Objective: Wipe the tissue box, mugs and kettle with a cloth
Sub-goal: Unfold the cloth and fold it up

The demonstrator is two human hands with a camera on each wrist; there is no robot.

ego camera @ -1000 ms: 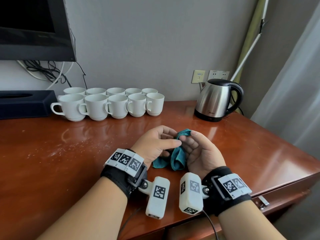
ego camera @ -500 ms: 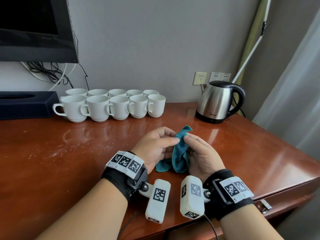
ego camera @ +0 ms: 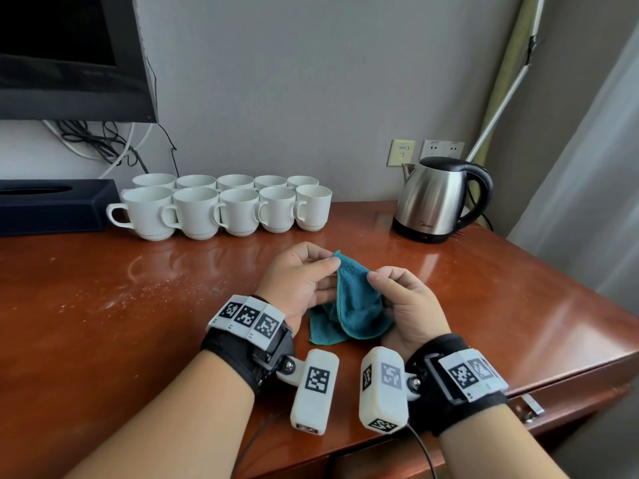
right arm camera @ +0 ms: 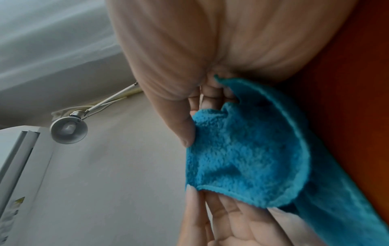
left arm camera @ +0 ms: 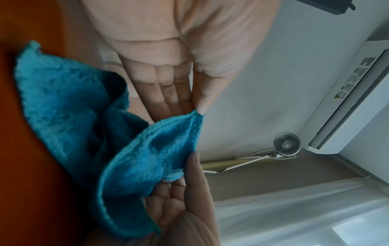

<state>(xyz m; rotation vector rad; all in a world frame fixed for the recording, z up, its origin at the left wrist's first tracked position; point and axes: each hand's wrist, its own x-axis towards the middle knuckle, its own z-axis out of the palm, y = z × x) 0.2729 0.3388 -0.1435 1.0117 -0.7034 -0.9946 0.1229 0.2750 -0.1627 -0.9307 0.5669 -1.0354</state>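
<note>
Both hands hold the teal cloth (ego camera: 352,302) above the wooden desk (ego camera: 103,305): the left hand (ego camera: 301,281) pinches its upper corner between thumb and fingers, the right hand (ego camera: 404,299) pinches the edge beside it. The white mugs (ego camera: 224,209) stand in two rows at the back, tissue box (ego camera: 52,205) just left of them, kettle (ego camera: 435,198) at right
</note>
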